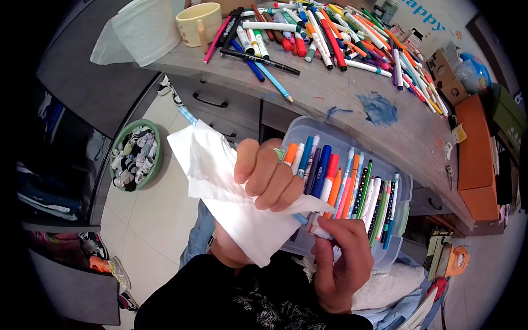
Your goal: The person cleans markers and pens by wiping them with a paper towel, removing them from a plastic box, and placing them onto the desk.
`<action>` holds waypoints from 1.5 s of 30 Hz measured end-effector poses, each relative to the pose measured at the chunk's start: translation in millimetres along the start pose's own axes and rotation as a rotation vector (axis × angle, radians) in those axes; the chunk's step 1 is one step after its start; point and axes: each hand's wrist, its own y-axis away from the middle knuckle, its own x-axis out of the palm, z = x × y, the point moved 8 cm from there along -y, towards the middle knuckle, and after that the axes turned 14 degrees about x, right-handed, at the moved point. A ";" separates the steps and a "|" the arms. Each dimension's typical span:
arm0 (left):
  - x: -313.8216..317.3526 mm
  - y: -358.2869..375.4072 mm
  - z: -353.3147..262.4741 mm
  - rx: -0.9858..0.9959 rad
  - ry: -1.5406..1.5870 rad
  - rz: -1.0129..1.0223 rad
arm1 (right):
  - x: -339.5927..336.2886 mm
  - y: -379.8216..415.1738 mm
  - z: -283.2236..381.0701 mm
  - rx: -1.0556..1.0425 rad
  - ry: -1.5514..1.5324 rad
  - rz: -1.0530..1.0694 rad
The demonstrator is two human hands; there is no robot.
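My left hand (269, 176) is closed in a fist around a crumpled white tissue (225, 192), which hangs down below the fingers. A light blue patterned piece (187, 115) sticks out past the tissue's upper left edge. Close by on the right, the thumb and fingers of my right hand (344, 258) pinch a small whitish thing (321, 228) that I cannot make out clearly. Behind both hands, a clear plastic box (404, 212) holds a row of colored markers (335, 184), partly hidden by the left hand and the tissue.
Many loose markers (330, 33) lie piled on the grey desk (330, 93), beside a yellow mug (199, 25) and a tissue pack (140, 33). Blue stains mark the desk. A green basket (158, 159) of socks stands on the floor, and an orange box (477, 148) is at right.
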 end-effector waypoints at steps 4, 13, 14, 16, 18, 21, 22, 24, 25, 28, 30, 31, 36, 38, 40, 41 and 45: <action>-2.0 2.0 5.6 -0.033 -0.002 -0.043 | -2.7 5.0 -16.6 0.070 -0.243 -0.101; -4.0 10.2 8.7 -0.072 0.091 -0.064 | -5.4 4.6 -11.1 0.014 -0.183 -0.145; -4.2 11.5 7.4 -0.047 0.110 -0.083 | -5.0 4.7 -12.1 0.027 -0.170 -0.146; -5.3 14.3 6.8 -0.023 0.128 -0.102 | -4.2 4.4 -10.1 -0.003 -0.152 -0.147; -2.9 16.9 9.0 -0.036 0.153 -0.038 | -3.7 5.5 -9.8 -0.028 -0.135 -0.148; 8.5 15.2 10.3 -0.033 0.081 0.220 | -5.0 7.9 -12.7 -0.047 -0.130 -0.169; 10.7 15.2 10.1 -0.046 0.065 0.281 | -5.7 8.7 -13.9 -0.045 -0.146 -0.168; 10.8 15.9 11.9 -0.072 0.055 0.293 | -6.8 11.7 -17.8 -0.042 -0.163 -0.166; 11.5 16.9 12.5 -0.084 0.056 0.286 | -7.0 13.9 -22.6 -0.030 -0.187 -0.162; 10.8 19.8 14.2 -0.113 0.057 0.265 | -6.7 17.6 -31.5 0.004 -0.235 -0.161; 10.7 21.7 16.8 -0.127 0.046 0.266 | -7.9 15.9 -32.1 0.024 -0.255 -0.161; 11.4 22.6 17.6 -0.133 0.046 0.266 | -8.1 14.4 -28.3 0.008 -0.239 -0.149; 9.9 26.9 23.9 -0.182 0.035 0.226 | -8.2 9.0 -11.4 -0.015 -0.142 -0.139; 8.2 27.9 26.2 -0.203 0.028 0.201 | -8.7 13.6 -14.9 -0.056 -0.108 -0.160; 8.0 29.4 28.6 -0.222 0.018 0.182 | -11.9 16.5 -13.3 -0.074 -0.057 -0.160; 7.0 30.3 29.6 -0.229 0.013 0.174 | -13.1 18.4 -12.0 -0.086 0.000 -0.166; 5.8 32.3 32.5 -0.253 0.009 0.153 | -20.7 24.4 -25.1 0.029 -0.101 -0.173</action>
